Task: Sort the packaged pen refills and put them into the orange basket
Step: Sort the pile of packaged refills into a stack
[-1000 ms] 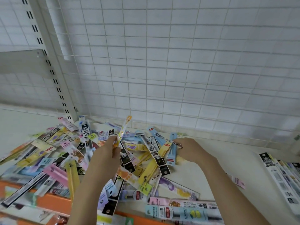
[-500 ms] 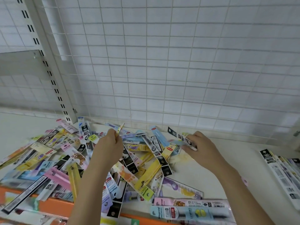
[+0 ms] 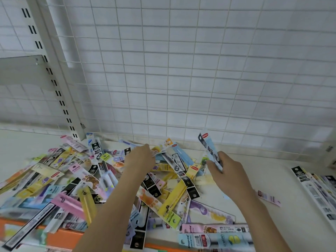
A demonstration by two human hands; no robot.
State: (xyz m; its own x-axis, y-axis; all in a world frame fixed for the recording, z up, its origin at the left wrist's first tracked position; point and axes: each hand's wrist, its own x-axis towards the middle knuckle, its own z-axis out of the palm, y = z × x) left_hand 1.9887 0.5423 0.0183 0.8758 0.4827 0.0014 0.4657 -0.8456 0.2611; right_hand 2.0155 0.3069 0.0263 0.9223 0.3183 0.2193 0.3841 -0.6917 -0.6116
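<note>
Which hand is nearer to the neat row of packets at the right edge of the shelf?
The right hand. It holds light blue packets just right of the pile, with bare shelf between it and the row of packets. The left hand is farther left, over the pile.

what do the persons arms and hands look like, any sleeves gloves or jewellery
Both forearms are bare as far as the bottom of the frame, with no sleeve showing. The left hand and right hand wear no gloves. No watch, bracelet or ring is visible on either wrist or on the fingers that show. No markings can be made out.
</note>
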